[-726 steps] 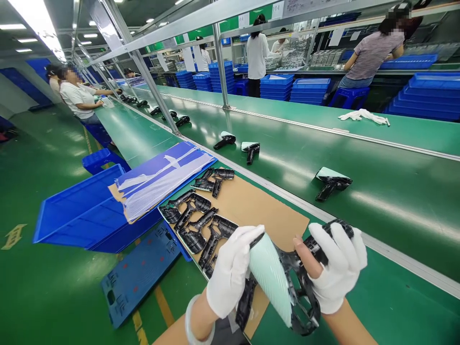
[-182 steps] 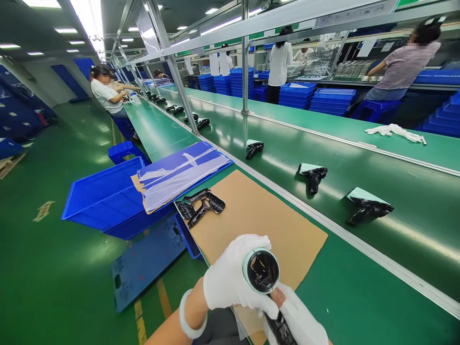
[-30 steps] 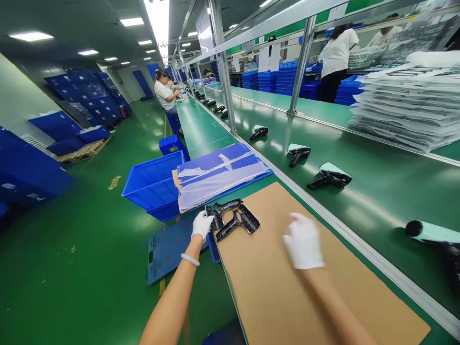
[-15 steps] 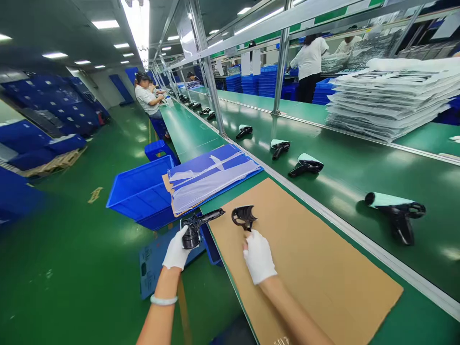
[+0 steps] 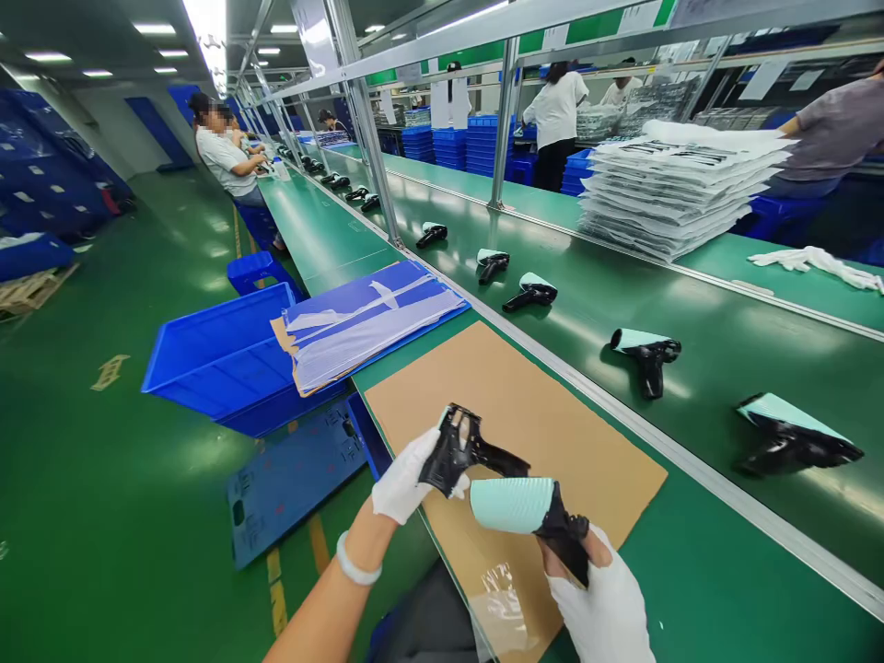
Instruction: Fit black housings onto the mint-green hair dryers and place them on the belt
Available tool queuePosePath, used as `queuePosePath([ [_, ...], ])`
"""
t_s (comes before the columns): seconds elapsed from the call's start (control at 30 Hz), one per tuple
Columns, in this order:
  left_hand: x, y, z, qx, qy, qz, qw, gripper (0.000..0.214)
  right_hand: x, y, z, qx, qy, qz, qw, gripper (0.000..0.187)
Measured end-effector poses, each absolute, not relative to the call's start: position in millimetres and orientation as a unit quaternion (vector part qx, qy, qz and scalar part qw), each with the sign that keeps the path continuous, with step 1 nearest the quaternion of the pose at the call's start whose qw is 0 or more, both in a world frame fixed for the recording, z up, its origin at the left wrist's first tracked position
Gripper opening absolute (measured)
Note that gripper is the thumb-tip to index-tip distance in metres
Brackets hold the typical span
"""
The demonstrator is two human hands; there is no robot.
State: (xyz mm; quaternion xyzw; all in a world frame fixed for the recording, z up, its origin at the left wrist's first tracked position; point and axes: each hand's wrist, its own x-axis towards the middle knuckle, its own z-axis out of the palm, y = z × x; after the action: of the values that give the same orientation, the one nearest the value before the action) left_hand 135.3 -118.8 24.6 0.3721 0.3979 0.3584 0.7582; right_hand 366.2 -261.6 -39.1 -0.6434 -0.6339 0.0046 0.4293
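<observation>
The left hand point(image 5: 406, 481), gloved in white, is holding the barrel end of a black shell half point(image 5: 450, 451), whose handle is pointing toward the right. The right hand point(image 5: 608, 599) is gripping a mint-and-black shell half point(image 5: 512, 505) by its black handle, and the mint barrel is reaching toward the left hand, just on the near side of the other half's handle. Whether the halves are touching, one cannot tell. A brown cardboard sheet point(image 5: 552, 405) is lying beneath and beyond both hands, while a clear plastic piece point(image 5: 501, 612) is resting between the forearms. Beyond the right hand, mint-and-black bodies point(image 5: 651, 361) are lying on a green surface point(image 5: 725, 350). Left of the left hand, a blue crate point(image 5: 235, 382) is standing.
</observation>
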Motion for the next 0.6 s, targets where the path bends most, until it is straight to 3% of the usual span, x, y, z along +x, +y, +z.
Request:
queuePosePath([
  [0.1, 157.3, -130.4, 36.8, 0.449, 0.349, 0.331, 0.753, 0.046, 370.8, -264.1, -19.3, -0.641, -0.679, -0.041, 0.355, 0.037],
  [0.23, 178.9, -141.9, 40.8, 0.519, 0.292, 0.292, 0.748, 0.058, 376.3, -259.2, -11.7, -0.617, -0.705, -0.034, 0.348, 0.047],
  [0.5, 189.7, -162.5, 31.8, 0.539, 0.282, 0.234, 0.758, 0.054, 379.0, -262.6, -22.7, -0.631, -0.698, -0.052, 0.333, 0.046],
  [0.6, 187.0, -163.8, 32.1, 0.56, 0.276, 0.228, 0.748, 0.064, 379.3, -264.0, -16.7, -0.653, -0.681, 0.046, 0.326, 0.038],
])
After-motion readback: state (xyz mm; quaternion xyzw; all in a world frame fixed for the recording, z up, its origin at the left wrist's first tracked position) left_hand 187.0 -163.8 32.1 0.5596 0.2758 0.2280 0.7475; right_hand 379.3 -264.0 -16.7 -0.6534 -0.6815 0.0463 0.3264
